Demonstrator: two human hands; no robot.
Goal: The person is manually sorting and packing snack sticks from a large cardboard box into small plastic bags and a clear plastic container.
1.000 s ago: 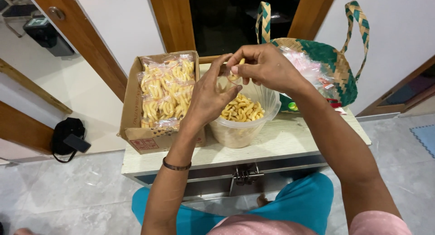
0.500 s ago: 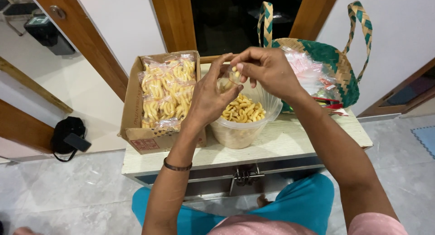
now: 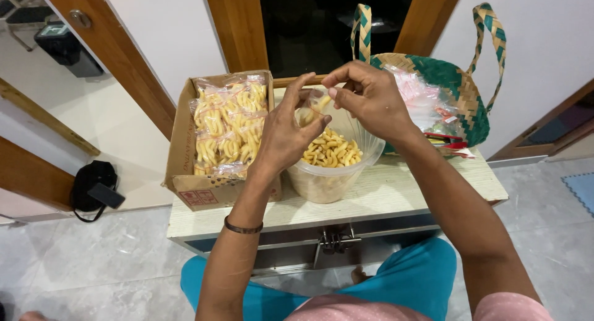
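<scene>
Clear small plastic bag (image 3: 314,104), centre frame above the round tub of yellow snack sticks (image 3: 334,149): left hand (image 3: 286,132) pinches it open, right hand (image 3: 365,97) pinches sticks into it; sealing likely follows.

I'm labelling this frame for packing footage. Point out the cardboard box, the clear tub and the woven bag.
cardboard box (image 3: 199,196): head view, front wall.
clear tub (image 3: 318,183): head view, front wall.
woven bag (image 3: 465,92): head view, green woven side.
</scene>
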